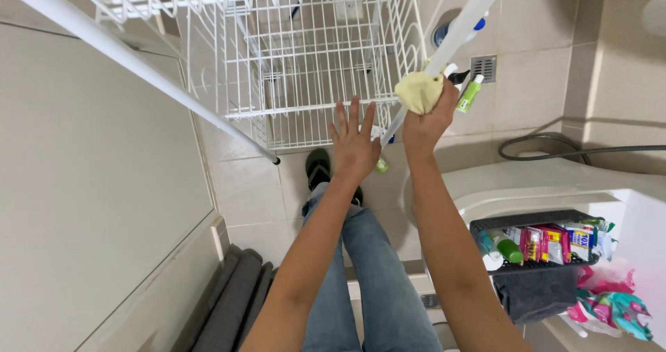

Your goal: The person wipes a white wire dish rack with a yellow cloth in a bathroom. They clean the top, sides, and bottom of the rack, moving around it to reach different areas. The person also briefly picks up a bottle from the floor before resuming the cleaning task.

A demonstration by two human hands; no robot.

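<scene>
Right hand: my right hand (429, 119) is raised in front of me, fingers curled tight around a crumpled pale yellow cloth (419, 91), which bulges out above my fist.
Cloth: the pale yellow cloth is pressed against the slanting white tube leg of the drying rack (454, 36), on the right side of the rack, roughly at the middle of that leg's visible run.
Left hand: my left hand (354, 144) is just left of the right one, palm away from me, fingers spread wide and straight, holding nothing. Whether the fingertips touch the rack's wires I cannot tell.
Rack: the white wire drying rack (305, 61) fills the far upper middle, its grid shelf beyond my left fingertips; a second white tube leg (139, 64) slants down from the far left to a dark-capped tip near my left hand.
Floor: beige tiled floor (527, 88) lies below, with a square metal drain grate (483, 67) far right and a grey hose (555, 147) curving along the right.
Near right: a black plastic basket (531, 220) of bottles and packets sits on a white surface, a dark grey towel (534, 293) hanging just below it.
Legs: my blue jeans (368, 269) and one dark shoe (318, 168) show beneath my arms.
</scene>
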